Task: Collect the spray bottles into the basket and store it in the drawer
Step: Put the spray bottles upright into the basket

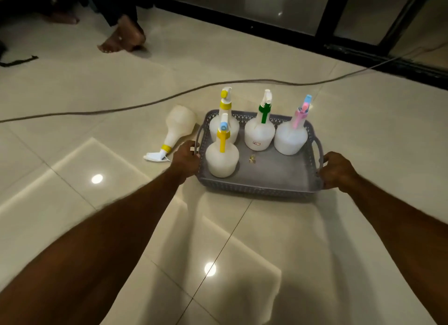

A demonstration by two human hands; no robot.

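glossy cream floor tiles (72, 87), a dark cable (145, 103) running across them, dark-framed glass doors (315, 14) at the back, and another person's bare feet (121, 38) far left. five spray bottles in all – one lying on its side (174, 133) on the floor just left of the basket, yellow collar toward the camera, and four upright inside. left hand (185, 158) is curled around the left handle of the grey lattice basket (261, 186). inside stand a yellow-necked bottle with a blue tip (221, 158) nearest, a yellow-collared bottle (224, 121) behind it, a green-necked bottle (259, 130), and a pink-and-blue bottle (291, 134) – all with white translucent bodies. right hand (338, 170) grips the right handle.
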